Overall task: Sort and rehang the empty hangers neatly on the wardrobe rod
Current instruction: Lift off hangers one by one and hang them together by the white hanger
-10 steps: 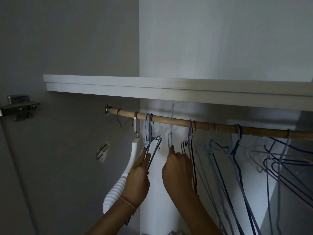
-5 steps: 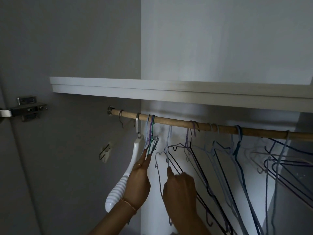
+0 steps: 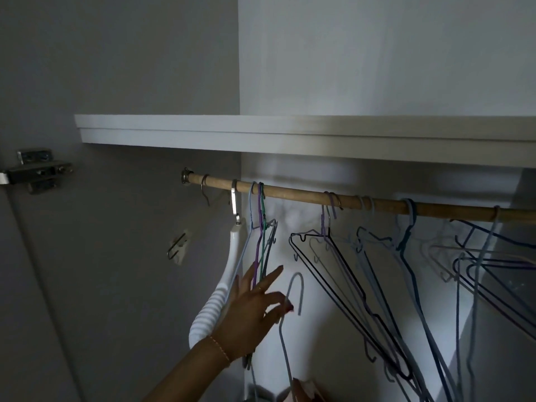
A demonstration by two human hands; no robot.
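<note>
Nearest the camera, the left hand (image 3: 249,317) reaches up from the lower edge with the fingers spread apart; a thin band circles the wrist. The fingertips (image 3: 285,307) touch the neck of a pale blue wire hanger (image 3: 293,297), but whether they pinch it or merely rest against it cannot be told. That hanger is off the wooden rod (image 3: 377,203), well below it, with its long axis near vertical: the hook points upward with its opening to the right, and the stem runs down and slightly right out of view. The right hand is only dimly suggested at the bottom edge under the stem, and its grip cannot be told. Just left of the left hand, a white plastic hanger (image 3: 223,288) with a ribbed lower arm hangs from the rod by a metal hook, its arm curving downward. Between that and the hand, a tight bunch of purple, green and pale wire hangers (image 3: 261,242) hangs steeply from the rod. To the right of the loose hanger, a loose spread of dark and blue wire hangers (image 3: 362,280) hangs from the rod, their arms slanting down to the right and overlapping. Nearest the rod's left end bracket, a bare metal hook (image 3: 204,188) is looped on. The rod runs left to right, dipping slightly rightward, beneath a white shelf (image 3: 261,134). On the side panel left of the rod sit a door hinge (image 3: 37,172) and a small wall clip (image 3: 178,246).
</note>
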